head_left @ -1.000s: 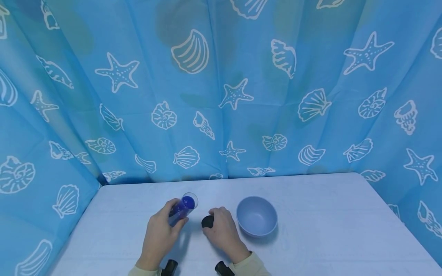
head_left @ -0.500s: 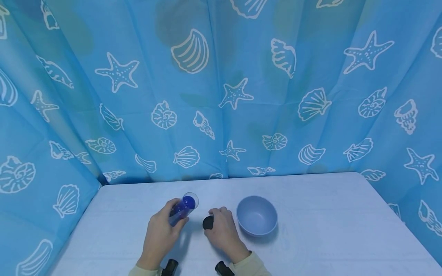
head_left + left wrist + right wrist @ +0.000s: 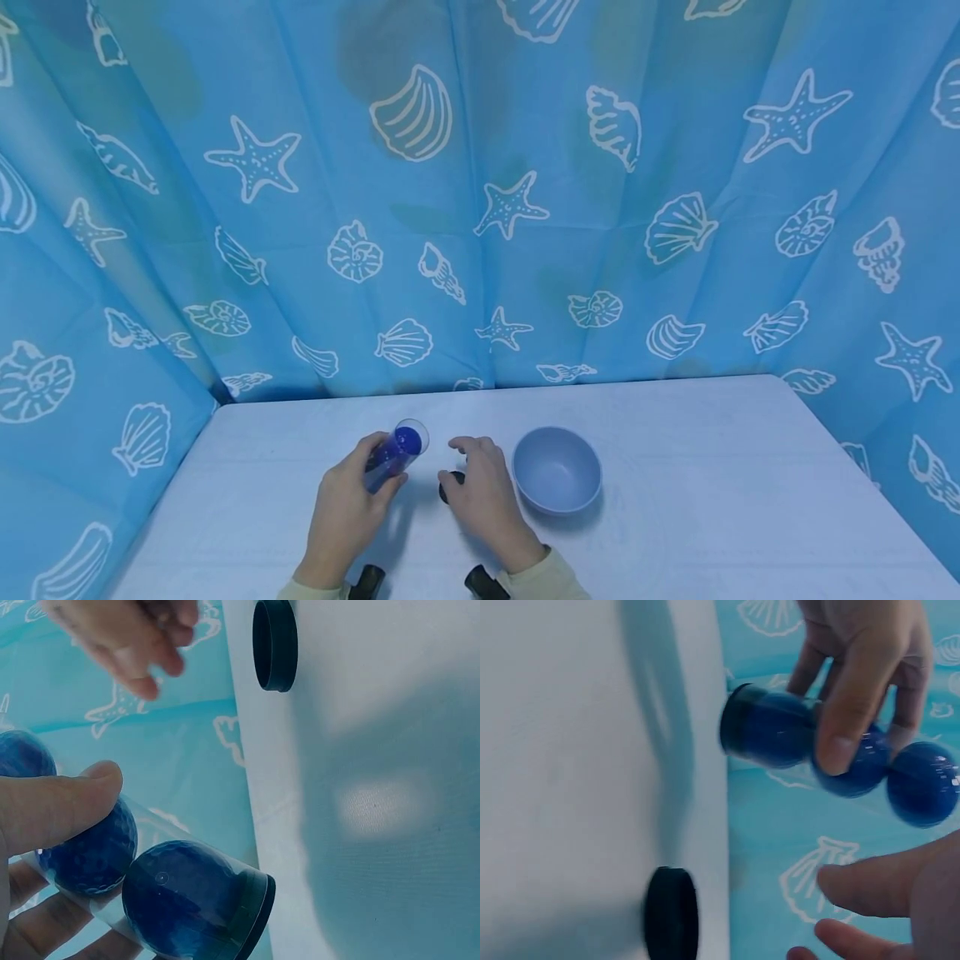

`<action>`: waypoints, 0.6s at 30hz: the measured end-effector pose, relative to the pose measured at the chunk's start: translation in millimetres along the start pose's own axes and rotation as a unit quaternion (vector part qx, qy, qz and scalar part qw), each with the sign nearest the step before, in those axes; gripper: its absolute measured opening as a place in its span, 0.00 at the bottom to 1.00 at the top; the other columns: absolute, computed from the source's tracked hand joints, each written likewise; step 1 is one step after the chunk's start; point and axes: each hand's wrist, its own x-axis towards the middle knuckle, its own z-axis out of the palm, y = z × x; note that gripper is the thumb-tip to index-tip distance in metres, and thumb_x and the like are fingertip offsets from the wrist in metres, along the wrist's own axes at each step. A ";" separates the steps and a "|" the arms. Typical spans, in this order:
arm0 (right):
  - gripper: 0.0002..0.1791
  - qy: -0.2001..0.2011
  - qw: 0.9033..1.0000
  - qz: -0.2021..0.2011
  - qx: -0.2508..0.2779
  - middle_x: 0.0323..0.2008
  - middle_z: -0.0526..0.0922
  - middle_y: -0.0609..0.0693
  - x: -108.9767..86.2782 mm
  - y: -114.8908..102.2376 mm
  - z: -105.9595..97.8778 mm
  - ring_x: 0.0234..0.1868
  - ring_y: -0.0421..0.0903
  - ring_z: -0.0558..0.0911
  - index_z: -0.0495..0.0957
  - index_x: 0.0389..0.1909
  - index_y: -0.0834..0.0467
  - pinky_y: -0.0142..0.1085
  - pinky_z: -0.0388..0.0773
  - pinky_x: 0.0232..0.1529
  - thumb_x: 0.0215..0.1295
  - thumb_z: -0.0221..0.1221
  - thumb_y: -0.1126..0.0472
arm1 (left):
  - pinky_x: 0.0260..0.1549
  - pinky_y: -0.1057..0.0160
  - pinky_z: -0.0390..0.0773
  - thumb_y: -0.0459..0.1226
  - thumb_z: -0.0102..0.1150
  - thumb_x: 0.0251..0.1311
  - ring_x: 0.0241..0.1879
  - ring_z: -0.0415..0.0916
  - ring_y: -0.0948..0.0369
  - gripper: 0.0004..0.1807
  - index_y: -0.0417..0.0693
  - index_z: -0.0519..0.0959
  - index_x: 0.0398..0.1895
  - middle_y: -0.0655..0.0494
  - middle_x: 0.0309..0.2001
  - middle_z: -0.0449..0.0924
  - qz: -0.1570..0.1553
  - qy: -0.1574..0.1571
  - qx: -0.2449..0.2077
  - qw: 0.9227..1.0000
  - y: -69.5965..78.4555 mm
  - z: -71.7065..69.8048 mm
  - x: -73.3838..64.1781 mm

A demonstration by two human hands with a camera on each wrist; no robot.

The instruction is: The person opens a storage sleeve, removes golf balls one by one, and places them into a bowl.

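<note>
My left hand [image 3: 341, 517] grips a clear tube [image 3: 247, 889], tilted with its uncapped mouth up and away to the right. Several blue dimpled golf balls [image 3: 184, 900] sit inside it in a row, and a black cap [image 3: 733, 720] covers the lower end. To the right, my right hand [image 3: 487, 504] hovers with thumb and fingers spread apart, holding nothing. Just below its fingers a round black lid [image 3: 285, 645] lies on the white table; in the head view the thumb partly hides it.
A light blue bowl [image 3: 558, 475] stands just right of my right hand, with nothing seen inside. The white-covered table [image 3: 712, 500] ends at a blue curtain [image 3: 480, 275] with shell and starfish prints behind and at the sides.
My right hand has let go of the black lid and its fingers have spread and lifted away from it. The left hand and tube have stayed nearly still.
</note>
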 end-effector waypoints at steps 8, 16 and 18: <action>0.20 0.033 0.996 -0.032 0.074 0.51 0.79 0.55 -2.5 -10.5 -13.9 0.49 0.49 0.80 0.76 0.60 0.61 0.46 0.81 0.51 0.70 0.61 0.59 | 0.55 0.41 0.78 0.36 0.78 0.51 0.54 0.81 0.43 0.33 0.40 0.75 0.60 0.40 0.54 0.83 0.005 0.005 0.002 1.000 1.5 -2.1 -0.2; 0.21 0.017 0.989 -0.016 0.144 0.50 0.81 0.52 -2.4 -17.2 -22.0 0.46 0.44 0.80 0.77 0.62 0.58 0.40 0.82 0.49 0.71 0.61 0.54 | 0.56 0.41 0.77 0.36 0.78 0.51 0.55 0.80 0.43 0.33 0.41 0.75 0.61 0.41 0.55 0.82 -0.002 0.002 0.007 1.000 3.3 -1.9 -0.6; 0.22 0.010 0.986 -0.014 0.163 0.52 0.81 0.53 -2.7 -18.8 -24.0 0.47 0.44 0.80 0.76 0.62 0.58 0.41 0.82 0.50 0.72 0.60 0.53 | 0.56 0.41 0.77 0.36 0.78 0.51 0.55 0.80 0.43 0.33 0.41 0.75 0.61 0.41 0.55 0.82 -0.002 0.003 0.005 1.000 4.0 -1.7 -0.6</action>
